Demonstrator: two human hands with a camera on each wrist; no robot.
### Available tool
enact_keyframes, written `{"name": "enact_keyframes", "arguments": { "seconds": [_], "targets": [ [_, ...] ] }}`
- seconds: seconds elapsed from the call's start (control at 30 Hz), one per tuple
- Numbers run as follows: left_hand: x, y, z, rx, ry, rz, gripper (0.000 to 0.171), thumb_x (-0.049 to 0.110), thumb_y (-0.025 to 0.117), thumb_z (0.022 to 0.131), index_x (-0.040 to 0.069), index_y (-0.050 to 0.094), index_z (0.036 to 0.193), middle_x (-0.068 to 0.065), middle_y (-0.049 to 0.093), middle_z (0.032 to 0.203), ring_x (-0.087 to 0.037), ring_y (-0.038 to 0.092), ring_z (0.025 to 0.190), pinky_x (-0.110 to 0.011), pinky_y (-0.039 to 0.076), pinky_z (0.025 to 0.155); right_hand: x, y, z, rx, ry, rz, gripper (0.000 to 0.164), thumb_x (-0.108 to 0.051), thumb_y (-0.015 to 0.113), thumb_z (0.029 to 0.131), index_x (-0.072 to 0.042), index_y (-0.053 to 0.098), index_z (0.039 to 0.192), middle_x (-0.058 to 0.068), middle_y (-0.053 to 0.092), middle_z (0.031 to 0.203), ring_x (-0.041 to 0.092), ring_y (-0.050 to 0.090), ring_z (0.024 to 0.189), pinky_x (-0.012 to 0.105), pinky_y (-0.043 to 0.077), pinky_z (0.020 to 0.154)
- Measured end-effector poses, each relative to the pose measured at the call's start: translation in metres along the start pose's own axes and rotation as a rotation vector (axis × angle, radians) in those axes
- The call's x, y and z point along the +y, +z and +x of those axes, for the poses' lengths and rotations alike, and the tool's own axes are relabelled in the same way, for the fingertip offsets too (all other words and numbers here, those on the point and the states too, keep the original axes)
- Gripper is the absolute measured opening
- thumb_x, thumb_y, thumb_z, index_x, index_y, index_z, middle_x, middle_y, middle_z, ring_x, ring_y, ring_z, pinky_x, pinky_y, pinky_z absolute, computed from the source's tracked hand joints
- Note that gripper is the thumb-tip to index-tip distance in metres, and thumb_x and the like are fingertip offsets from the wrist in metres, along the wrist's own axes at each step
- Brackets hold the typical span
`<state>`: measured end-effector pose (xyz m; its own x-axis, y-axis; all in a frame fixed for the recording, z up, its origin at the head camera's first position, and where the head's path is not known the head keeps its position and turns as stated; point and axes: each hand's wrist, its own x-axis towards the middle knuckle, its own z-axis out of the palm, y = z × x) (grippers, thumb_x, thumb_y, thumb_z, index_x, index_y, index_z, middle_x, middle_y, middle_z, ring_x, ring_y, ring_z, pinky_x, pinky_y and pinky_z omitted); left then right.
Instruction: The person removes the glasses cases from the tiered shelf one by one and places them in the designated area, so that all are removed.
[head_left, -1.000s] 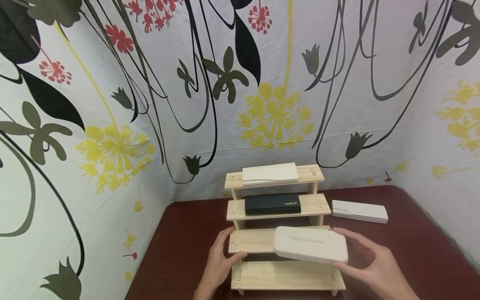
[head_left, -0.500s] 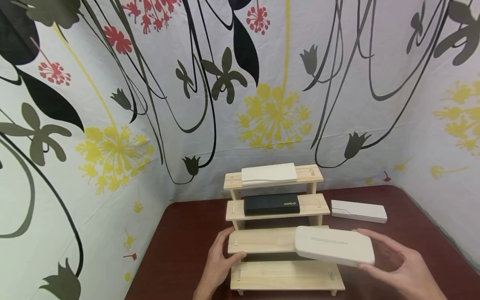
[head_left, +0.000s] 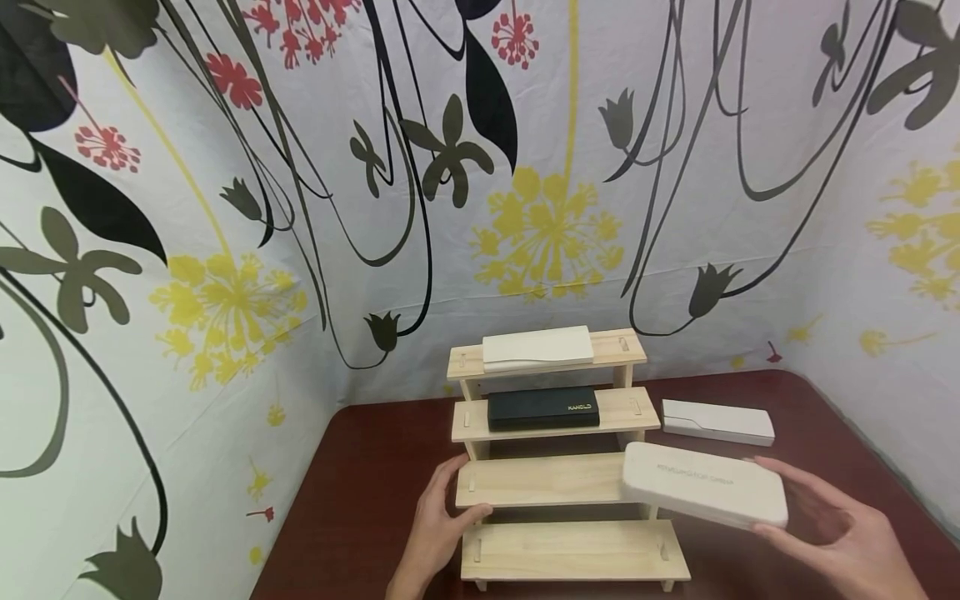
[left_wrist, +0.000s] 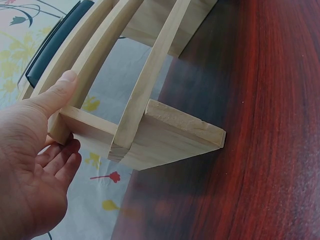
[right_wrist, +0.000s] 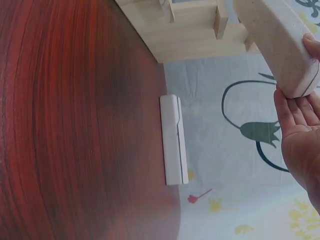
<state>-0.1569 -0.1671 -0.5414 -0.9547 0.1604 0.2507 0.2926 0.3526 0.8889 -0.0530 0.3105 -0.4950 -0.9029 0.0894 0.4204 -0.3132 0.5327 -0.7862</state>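
Note:
My right hand (head_left: 843, 529) holds a white glasses case (head_left: 705, 485) by its right end, thumb in front and fingers behind. Faint lettering runs along the lid. The case is raised, slightly tilted, over the right end of the third tier of a stepped wooden rack (head_left: 540, 482). In the right wrist view, the thumb and fingers of the right hand (right_wrist: 302, 135) are around one end of the case (right_wrist: 277, 45). My left hand (head_left: 435, 527) grips the left end of that same tier. The left wrist view shows the left hand's thumb (left_wrist: 62, 85) on top and its fingers beneath the board.
A folded-flap white case (head_left: 537, 348) lies on the top tier. Below it, a black case (head_left: 543, 408) with gold letters lies on the second tier. Another white case (head_left: 717, 422) rests on the dark red table (head_left: 375, 467), right of the rack. Patterned cloth hangs behind.
The right hand has carried the white glasses case rightward, from over the third tier's middle and right part to its right end. The left hand stays at the rack's left side.

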Motion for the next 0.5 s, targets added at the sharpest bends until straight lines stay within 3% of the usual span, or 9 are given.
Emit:
{"name": "enact_keyframes", "arguments": {
  "seconds": [0.2,0.5],
  "targets": [
    [0.001,0.0,-0.001,0.001,-0.007,0.005,0.079,0.035,0.093,0.083,0.019,0.056,0.151,-0.007,0.054,0.153,-0.032,0.044,0.149,-0.063,0.033,0.12,0.004,-0.005,-0.001,0.028,0.011,0.014,0.08,0.01,0.091,0.077,-0.002,0.058,0.15,0.0,0.067,0.144,-0.006,0.055,0.134,0.007,0.042,0.102],
    [0.002,-0.001,-0.001,0.0,-0.014,-0.004,0.079,0.035,0.093,0.083,0.019,0.056,0.151,-0.006,0.054,0.153,-0.032,0.044,0.148,-0.064,0.032,0.12,0.013,-0.008,-0.001,0.047,0.026,0.026,0.08,0.01,0.091,0.077,0.0,0.058,0.149,-0.003,0.066,0.145,-0.007,0.054,0.133,0.007,0.044,0.1]
  ]
}}
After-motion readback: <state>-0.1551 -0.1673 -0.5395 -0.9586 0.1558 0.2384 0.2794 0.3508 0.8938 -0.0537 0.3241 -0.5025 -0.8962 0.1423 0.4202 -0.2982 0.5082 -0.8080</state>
